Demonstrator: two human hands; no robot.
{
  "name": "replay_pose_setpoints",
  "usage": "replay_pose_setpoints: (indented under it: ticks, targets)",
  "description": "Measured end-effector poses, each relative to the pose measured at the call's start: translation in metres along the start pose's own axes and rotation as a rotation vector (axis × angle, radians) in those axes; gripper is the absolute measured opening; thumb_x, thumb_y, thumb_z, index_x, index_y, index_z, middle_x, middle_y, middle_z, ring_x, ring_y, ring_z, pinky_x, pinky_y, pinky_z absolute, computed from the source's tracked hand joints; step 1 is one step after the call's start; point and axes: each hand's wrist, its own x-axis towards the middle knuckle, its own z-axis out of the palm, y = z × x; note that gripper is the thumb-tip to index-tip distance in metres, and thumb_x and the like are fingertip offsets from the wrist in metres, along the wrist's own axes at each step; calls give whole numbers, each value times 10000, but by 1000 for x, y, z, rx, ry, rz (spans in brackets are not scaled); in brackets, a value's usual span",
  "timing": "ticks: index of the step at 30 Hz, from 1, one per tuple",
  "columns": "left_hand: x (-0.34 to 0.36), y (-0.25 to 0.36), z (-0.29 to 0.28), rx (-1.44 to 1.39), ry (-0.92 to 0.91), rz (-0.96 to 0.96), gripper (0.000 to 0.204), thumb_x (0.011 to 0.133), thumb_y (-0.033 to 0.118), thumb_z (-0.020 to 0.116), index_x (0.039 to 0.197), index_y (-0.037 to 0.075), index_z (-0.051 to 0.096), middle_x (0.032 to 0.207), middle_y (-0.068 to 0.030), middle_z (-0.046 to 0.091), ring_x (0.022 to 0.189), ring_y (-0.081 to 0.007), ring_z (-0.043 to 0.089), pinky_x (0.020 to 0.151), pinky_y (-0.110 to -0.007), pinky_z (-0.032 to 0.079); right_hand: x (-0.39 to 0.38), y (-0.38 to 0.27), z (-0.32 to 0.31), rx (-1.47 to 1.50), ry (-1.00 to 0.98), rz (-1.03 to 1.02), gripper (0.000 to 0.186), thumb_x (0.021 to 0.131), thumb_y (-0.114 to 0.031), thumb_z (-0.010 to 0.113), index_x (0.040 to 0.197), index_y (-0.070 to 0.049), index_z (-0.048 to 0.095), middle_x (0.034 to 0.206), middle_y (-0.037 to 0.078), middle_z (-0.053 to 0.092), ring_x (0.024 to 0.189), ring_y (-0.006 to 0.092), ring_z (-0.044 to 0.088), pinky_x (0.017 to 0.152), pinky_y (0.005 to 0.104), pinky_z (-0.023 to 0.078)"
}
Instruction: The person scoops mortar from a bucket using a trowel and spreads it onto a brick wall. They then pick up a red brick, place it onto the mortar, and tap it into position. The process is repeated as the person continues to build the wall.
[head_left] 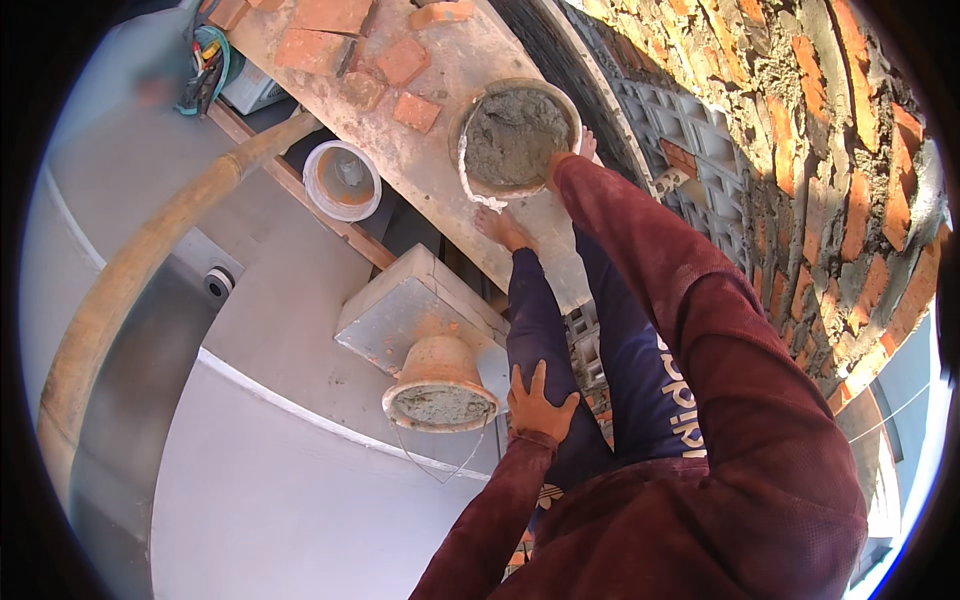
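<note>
My right hand (557, 168) reaches down to the right rim of a round bucket (463, 165) of wet grey mortar (510, 135). Its fingers are mostly hidden, so I cannot tell whether they hold the rim or something in the mortar. The bucket stands on a wooden plank (445, 185), close to my bare feet. My left hand (540, 410) rests on my left leg in dark blue trousers, fingers spread, holding nothing. Beside that hand, a second, orange-stained bucket (440, 360) with a wire handle contains more mortar.
Orange bricks and brick pieces (404, 62) lie on the plank's far part. A white bucket (316, 190) stands left of it, near a pale box-like block (385, 320). A curved bamboo pole (150, 250) spans the left. A rough brick wall (810, 170) rises at right.
</note>
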Motion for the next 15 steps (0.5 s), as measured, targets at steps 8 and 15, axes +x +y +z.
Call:
replay_pose_setpoints:
  ticks: [8, 15]
  targets:
    - [-3, -11, 2, 21, 16, -16, 786, 683, 396, 757, 1374, 179, 454, 1462, -232, 239, 1300, -442, 299, 1053, -516, 328, -67, -55, -86, 772, -663, -318, 131, 802, -142, 584, 880, -37, 585, 580, 71, 510, 448, 211, 508, 440, 356, 406]
    - [2, -8, -3, 21, 42, 1, 771, 672, 390, 775, 1354, 185, 481, 1452, -222, 260, 1295, -440, 308, 1043, -521, 338, -93, -35, -112, 954, -610, -97, 161, 789, -76, 578, 936, -18, 547, 536, 41, 473, 378, 140, 458, 346, 313, 355]
